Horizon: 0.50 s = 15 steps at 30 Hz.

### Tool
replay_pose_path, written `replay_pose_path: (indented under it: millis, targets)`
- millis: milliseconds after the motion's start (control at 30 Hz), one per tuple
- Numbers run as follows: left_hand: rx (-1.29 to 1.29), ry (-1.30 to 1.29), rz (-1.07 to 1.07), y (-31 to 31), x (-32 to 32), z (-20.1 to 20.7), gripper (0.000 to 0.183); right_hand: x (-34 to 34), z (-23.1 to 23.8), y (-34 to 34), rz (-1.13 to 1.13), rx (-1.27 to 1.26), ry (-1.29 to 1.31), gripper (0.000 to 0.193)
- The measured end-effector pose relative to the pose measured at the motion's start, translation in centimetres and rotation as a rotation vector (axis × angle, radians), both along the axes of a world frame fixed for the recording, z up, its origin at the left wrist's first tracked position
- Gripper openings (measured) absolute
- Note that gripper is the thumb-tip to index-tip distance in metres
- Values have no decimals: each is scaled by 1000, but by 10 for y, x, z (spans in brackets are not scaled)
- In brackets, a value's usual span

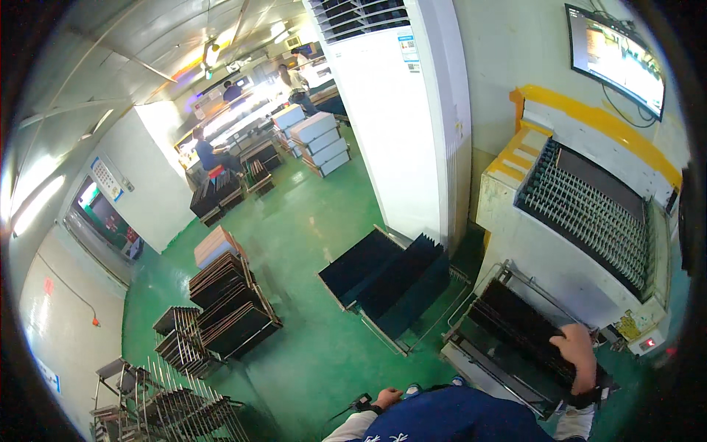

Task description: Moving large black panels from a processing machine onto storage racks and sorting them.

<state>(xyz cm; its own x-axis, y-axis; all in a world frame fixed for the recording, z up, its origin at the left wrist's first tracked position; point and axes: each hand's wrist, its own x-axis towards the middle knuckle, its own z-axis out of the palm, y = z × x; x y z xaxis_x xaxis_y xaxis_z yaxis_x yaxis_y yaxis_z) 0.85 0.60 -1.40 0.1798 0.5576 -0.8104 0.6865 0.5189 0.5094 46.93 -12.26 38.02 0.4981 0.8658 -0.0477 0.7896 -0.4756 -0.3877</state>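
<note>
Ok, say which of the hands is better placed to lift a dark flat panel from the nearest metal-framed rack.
Probably the right hand: it is over the dark flat panels in the metal-framed rack, though contact is unclear. The left hand is farther off, beside the blue-clad torso.

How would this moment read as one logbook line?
right hand: over dark panels, contact unclear | left hand: beside blue garment, grip unclear | nearby: white machine, ridged top
</note>
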Motion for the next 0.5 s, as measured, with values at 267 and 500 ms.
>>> replay_pose_path:
  millis: [267, 500]
  targets:
    - [65, 0, -56, 2, -1, -9, 42, 1, 27, -7, -3, 29, -40, 29]
    - [86, 41, -45, -11, -20, -26, 45, 49, 71, -47, -177, 218, -76, 25]
